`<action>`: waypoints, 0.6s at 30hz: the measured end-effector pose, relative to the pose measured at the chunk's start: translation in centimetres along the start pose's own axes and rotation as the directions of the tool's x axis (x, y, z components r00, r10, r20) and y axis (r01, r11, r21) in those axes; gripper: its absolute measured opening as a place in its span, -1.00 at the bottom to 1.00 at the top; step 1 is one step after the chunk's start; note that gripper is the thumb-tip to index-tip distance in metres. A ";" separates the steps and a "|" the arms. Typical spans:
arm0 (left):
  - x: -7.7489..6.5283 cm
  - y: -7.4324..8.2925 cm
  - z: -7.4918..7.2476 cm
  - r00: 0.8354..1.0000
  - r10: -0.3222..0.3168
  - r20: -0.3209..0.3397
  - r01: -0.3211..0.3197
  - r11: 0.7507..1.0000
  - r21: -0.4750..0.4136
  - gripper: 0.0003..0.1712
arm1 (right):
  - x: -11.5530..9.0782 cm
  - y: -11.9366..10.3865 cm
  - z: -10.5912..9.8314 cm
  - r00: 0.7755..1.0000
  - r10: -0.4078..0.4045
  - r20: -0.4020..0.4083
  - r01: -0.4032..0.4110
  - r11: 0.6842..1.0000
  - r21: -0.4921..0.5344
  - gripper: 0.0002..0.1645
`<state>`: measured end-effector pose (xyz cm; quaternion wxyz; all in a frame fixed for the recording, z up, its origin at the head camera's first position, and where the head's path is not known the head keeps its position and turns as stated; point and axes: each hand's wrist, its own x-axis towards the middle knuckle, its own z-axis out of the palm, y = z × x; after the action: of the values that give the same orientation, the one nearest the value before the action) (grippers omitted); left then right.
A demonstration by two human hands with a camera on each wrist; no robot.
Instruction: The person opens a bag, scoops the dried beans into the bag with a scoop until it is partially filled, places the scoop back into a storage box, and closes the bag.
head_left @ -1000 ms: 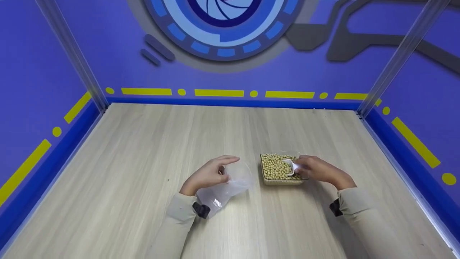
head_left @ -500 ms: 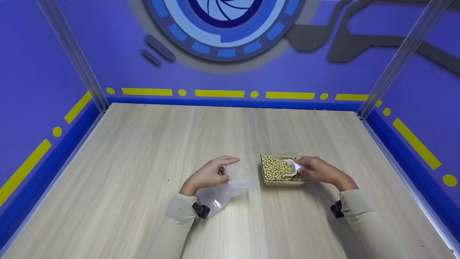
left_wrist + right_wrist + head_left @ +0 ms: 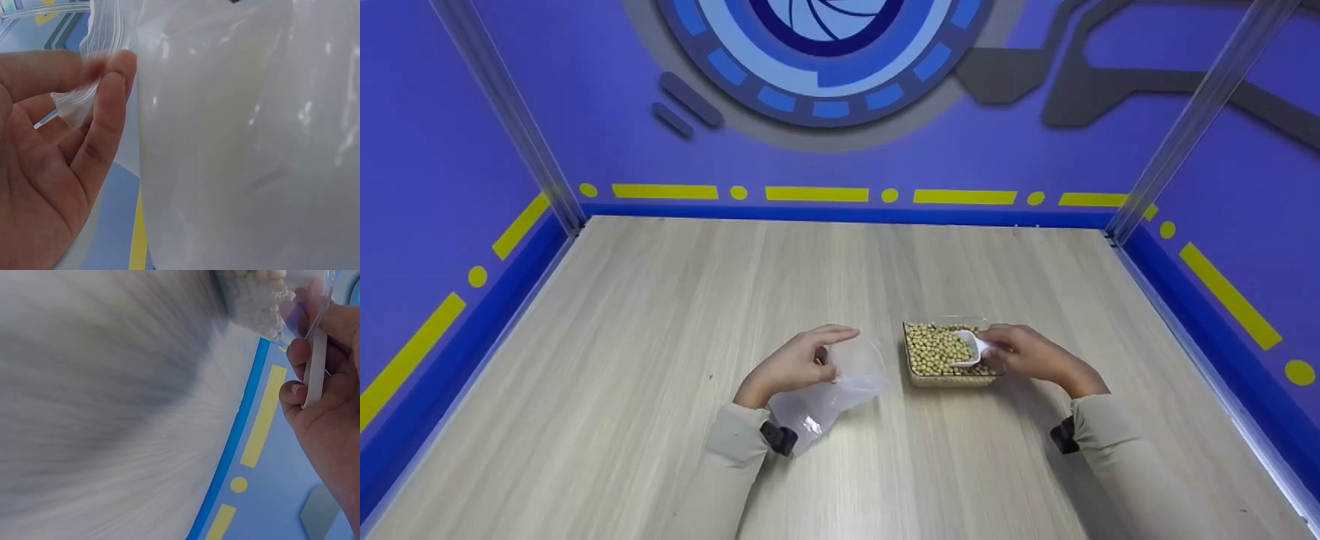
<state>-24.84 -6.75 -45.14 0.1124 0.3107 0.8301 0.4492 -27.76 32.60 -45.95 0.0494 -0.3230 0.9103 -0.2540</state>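
Observation:
My left hand (image 3: pixel 795 365) pinches the edge of a clear plastic zip bag (image 3: pixel 821 411) between thumb and fingers. The bag's mouth gapes toward the right, and its body hangs down toward the table. In the left wrist view, the ridged zip strip (image 3: pixel 107 34) runs past the fingertips. My right hand (image 3: pixel 1044 361) grips the handle of a white scoop (image 3: pixel 979 348), whose handle (image 3: pixel 316 374) also shows in the right wrist view. The scoop's bowl sits among pale yellow soybeans (image 3: pixel 934 349) in a clear rectangular container (image 3: pixel 952 382). Its front edge is partly sunk in the beans.
Both hands work over a light wood-grain table (image 3: pixel 697 300). Blue panels (image 3: pixel 825 165) with yellow markings stand along its back and both sides. A transparent post (image 3: pixel 521 127) rises at the back left corner and another (image 3: pixel 1174 150) at the back right.
The scoop has shifted slightly right within the beans, and more of its bowl shows than a second ago. My left hand and the bag have stayed in place.

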 end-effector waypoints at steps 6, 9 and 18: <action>0.0 -0.1 -0.1 1.000 0.000 0.000 0.000 1.000 -0.003 -0.27 | -0.1 0.1 0.0 1.000 0.003 -0.013 -0.003 1.000 0.009 -0.71; 0.1 -0.2 -0.1 1.000 0.001 -0.004 -0.001 1.000 0.005 -0.27 | -0.2 0.2 0.1 1.000 0.004 -0.020 -0.004 1.000 0.006 -0.68; 0.0 -0.1 -0.2 1.000 -0.002 0.004 0.002 1.000 0.012 -0.26 | -0.5 0.5 0.2 0.999 0.036 -0.029 -0.035 0.998 0.043 -0.64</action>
<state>-25.01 -6.89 -45.08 0.1125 0.3113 0.8328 0.4437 -27.62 33.12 -46.35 0.0472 -0.3017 0.9110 -0.2770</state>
